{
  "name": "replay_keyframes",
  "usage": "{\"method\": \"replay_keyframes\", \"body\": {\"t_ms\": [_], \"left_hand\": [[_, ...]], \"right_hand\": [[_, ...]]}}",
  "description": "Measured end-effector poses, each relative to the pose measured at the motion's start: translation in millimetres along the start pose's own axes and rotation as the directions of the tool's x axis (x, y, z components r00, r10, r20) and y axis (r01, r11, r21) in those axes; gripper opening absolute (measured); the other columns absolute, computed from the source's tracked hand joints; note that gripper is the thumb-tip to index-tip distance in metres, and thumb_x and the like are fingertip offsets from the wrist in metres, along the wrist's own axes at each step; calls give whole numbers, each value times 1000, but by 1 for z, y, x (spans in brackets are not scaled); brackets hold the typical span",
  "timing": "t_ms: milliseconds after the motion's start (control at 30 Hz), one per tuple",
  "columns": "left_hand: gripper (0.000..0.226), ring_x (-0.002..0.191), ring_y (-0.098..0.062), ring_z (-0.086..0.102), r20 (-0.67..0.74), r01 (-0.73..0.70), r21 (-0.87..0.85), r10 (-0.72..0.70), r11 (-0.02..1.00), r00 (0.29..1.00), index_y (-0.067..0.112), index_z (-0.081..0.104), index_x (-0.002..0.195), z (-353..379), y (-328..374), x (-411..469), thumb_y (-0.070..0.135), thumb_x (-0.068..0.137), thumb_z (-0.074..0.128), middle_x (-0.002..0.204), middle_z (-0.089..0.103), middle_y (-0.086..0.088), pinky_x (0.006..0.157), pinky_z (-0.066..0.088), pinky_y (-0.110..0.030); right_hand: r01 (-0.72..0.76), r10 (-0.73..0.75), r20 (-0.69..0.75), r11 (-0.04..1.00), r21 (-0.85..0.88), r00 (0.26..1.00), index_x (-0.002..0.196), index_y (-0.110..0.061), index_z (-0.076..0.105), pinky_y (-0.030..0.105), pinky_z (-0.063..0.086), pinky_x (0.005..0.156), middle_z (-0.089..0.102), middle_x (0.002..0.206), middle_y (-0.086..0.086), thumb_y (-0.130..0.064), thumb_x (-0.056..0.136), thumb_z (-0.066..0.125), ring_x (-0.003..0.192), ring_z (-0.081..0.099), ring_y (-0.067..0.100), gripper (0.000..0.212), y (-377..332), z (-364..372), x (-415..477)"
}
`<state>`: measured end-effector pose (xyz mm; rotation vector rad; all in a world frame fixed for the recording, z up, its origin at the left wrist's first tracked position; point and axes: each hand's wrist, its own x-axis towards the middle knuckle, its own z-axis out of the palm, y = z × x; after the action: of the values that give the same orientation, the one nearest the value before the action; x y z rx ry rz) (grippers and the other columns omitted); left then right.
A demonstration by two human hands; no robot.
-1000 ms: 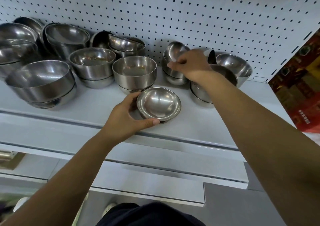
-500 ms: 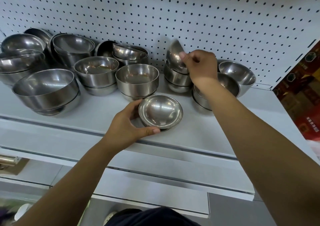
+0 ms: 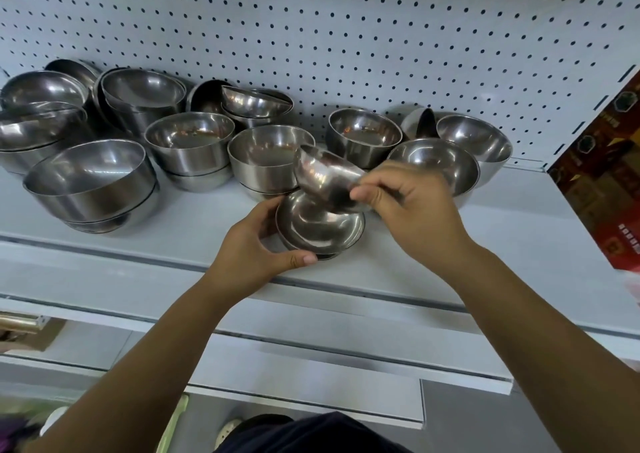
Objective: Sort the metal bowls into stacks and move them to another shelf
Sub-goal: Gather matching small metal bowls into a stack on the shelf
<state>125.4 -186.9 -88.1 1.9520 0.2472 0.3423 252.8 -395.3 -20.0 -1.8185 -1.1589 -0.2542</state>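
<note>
Near the front of the white shelf [image 3: 485,244], a small shallow metal bowl [image 3: 322,232] sits on a short stack, and my left hand [image 3: 256,248] grips its left rim with thumb and fingers. My right hand [image 3: 405,210] pinches the rim of another small metal bowl [image 3: 323,178], tilted and held just above the stacked one, its lower edge close to or touching it. Behind them stand a stack of medium bowls [image 3: 266,161] and a single stack of bowls [image 3: 363,137] further back.
Several more metal bowl stacks crowd the shelf's left and back: a large one [image 3: 90,182], a medium one [image 3: 188,147], two bowls at right [image 3: 474,139]. A pegboard wall [image 3: 346,36] closes the back. A red box [image 3: 602,175] stands at the right end. Lower shelves lie below.
My right hand lifted a small bowl off the back stack and brought it forward and down over the bowl held by my left hand. My left hand stayed put.
</note>
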Motion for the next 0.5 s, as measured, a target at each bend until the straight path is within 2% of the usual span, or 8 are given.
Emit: {"method": "replay_keyframes", "body": {"t_ms": [33, 100, 167, 300, 433, 500], "left_hand": [[93, 113, 12, 57, 6, 0, 13, -1, 1000, 1000, 40, 48, 135, 0, 0, 0, 45, 52, 89, 123, 58, 33, 92, 44, -2], [92, 112, 13, 55, 13, 4, 32, -4, 999, 1000, 40, 46, 135, 0, 1, 0, 46, 53, 88, 121, 56, 34, 89, 43, 1], [93, 112, 15, 55, 8, -2, 29, 2, 1000, 1000, 37, 48, 136, 0, 0, 0, 46, 53, 89, 122, 58, 33, 91, 43, -1], [91, 113, 17, 57, 17, -29, 22, 28, 999, 999, 33, 50, 136, 0, 1, -1, 43, 54, 89, 123, 61, 29, 94, 44, -4], [91, 122, 5, 59, 39, -44, 20, 43, 999, 998, 30, 50, 140, -2, -1, -2, 42, 59, 90, 129, 64, 22, 105, 47, -20], [91, 123, 4, 59, 41, -41, 16, 40, 999, 998, 30, 50, 141, -2, -1, -2, 42, 60, 90, 129, 64, 22, 107, 47, -22]], "right_hand": [[24, -24, 28, 999, -26, 999, 88, -10, 80, 32, 54, 72, 74, 81, 3, -19, 91, 75, 76, 68, 18, 10, 3, 1, -6], [81, -77, 83, 996, -49, 994, 87, -7, 80, 29, 53, 73, 73, 82, 0, -20, 90, 76, 77, 65, 12, 15, 7, 3, -13], [140, -131, 131, 988, -64, 983, 87, -8, 81, 25, 51, 74, 72, 81, -1, -20, 89, 77, 78, 62, 9, 13, 8, 5, -18], [224, -198, 235, 971, -89, 951, 85, -11, 81, 30, 50, 74, 72, 79, 0, -19, 88, 79, 78, 61, 13, 9, 12, 11, -24], [224, -192, 265, 970, -96, 945, 86, -13, 82, 29, 50, 74, 72, 81, -1, -20, 89, 79, 80, 59, 12, 9, 14, 11, -26], [224, -189, 273, 969, -104, 943, 86, -13, 83, 30, 50, 74, 72, 82, -1, -21, 89, 79, 80, 59, 11, 10, 14, 10, -26]]}}
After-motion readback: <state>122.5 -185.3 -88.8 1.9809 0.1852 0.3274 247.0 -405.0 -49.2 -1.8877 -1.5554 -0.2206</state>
